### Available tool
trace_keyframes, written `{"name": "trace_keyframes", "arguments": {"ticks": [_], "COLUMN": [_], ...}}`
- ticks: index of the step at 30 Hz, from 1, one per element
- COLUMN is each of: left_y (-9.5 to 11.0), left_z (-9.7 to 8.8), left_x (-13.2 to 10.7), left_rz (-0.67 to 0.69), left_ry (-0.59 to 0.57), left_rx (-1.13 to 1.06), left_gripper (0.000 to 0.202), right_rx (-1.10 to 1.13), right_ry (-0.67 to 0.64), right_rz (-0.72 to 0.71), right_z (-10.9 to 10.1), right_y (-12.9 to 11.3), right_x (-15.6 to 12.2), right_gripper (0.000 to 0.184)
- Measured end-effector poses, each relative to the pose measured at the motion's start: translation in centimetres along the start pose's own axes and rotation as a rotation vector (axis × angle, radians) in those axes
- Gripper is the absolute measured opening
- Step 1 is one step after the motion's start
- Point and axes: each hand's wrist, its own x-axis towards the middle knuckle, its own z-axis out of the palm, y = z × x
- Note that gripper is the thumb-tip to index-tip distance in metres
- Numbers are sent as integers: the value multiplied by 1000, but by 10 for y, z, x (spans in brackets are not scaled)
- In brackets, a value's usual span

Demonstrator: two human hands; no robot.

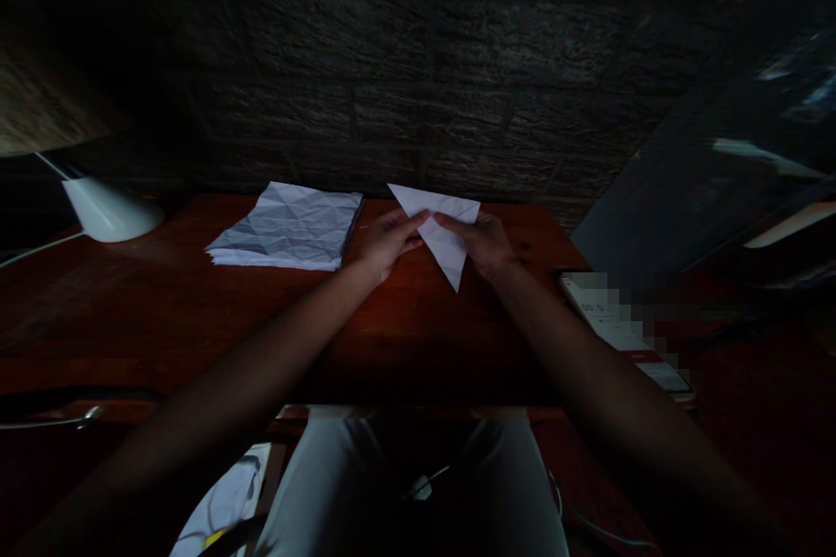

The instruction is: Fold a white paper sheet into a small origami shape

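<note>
"What's the person holding?"

"A white paper (450, 252), folded into a triangle. Take it as the clock's centre, with the wall (392, 61) at twelve: its corners point to about ten, two and six."

"And the grip?"

"Both hands pinch it. The left hand (385, 245) comes in from eight or nine o'clock, thumb on top near the edge. The right hand (488, 244) has the side toward three, thumb also on top, fingers behind. The thumb tips are close together."

"Does it touch the desk (392, 331)?"

"It's over the wood, but I can't tell whether it touches."

"What's at nine o'clock?"

"A stack (291, 222) of sheets, the top one creased all over in zigzags. Beyond that, a white lamp (111, 209)."

"Any writing?"

"On the phone (633, 338), at four o'clock by the desk's edge. I make out zeros on its screen, and a red band lower down. Blocky squares cover the rest."

"And down at seven?"

"A white item (225, 496) with grey and yellow marks, too dim to read."
</note>
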Motion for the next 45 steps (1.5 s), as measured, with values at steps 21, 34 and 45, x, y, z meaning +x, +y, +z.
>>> {"name": "trace_keyframes", "arguments": {"ticks": [21, 34, 45], "left_y": [22, 11, 18], "left_z": [-42, -17, -23], "left_x": [23, 9, 18], "left_rz": [45, -6, 68], "left_ry": [290, 11, 151], "left_rx": [-163, -113, -231], "left_gripper": [31, 23, 24], "right_rx": [0, 24, 22], "right_ry": [37, -50, -93], "right_rz": [54, 74, 119], "right_z": [6, 7, 15], "right_y": [-2, 2, 0], "right_x": [-3, -3, -7], "right_gripper": [28, 34, 30]}}
